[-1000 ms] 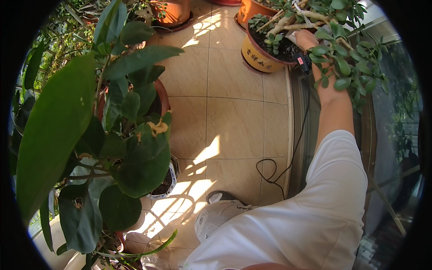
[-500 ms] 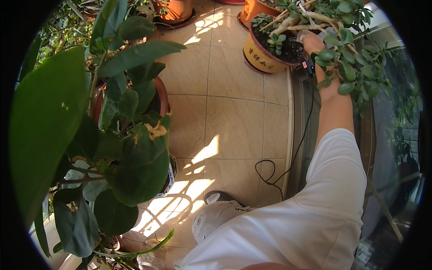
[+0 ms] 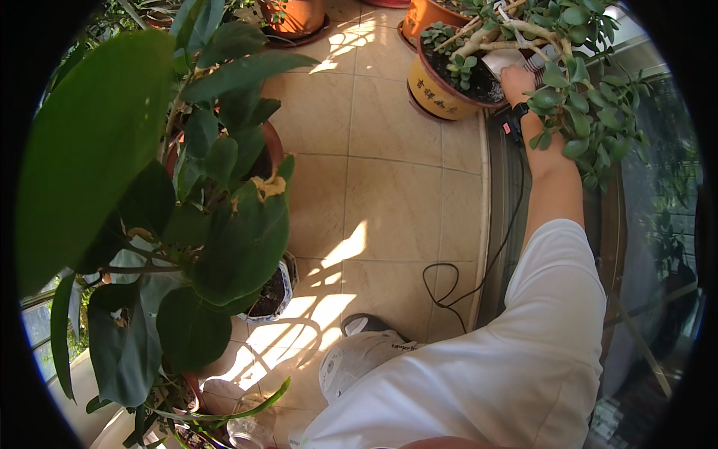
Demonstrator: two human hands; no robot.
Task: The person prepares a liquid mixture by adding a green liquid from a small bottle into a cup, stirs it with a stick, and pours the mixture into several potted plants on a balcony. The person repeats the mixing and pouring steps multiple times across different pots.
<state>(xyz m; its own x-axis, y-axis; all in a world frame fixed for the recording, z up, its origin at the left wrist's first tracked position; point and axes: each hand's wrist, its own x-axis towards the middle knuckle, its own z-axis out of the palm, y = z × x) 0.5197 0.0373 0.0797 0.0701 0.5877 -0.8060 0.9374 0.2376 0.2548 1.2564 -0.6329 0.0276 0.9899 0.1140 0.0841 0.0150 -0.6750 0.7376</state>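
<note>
My right hand is at the far right, over the edge of a yellow plant pot with a reddish-brown rim. Its fingers are closed round something pale that stands over the dark soil. Leaves and stems hide much of that thing, so I cannot make out its kind. A jade plant with thick branches spreads above my hand and wrist. Low succulent leaves grow in the same pot. On my wrist sits a black strapped device with a cable. My left hand is out of view.
Large-leaved plants crowd the left side. A blue-and-white pot stands among them, and a clear container is below. Orange pots stand at the far end. The black cable loops on the tiled floor. Glass panels run along the right.
My right hand has shifted slightly down and left by the pot, and its closed fingers show more plainly. The pale thing is more visible above it. The view has moved a little.
</note>
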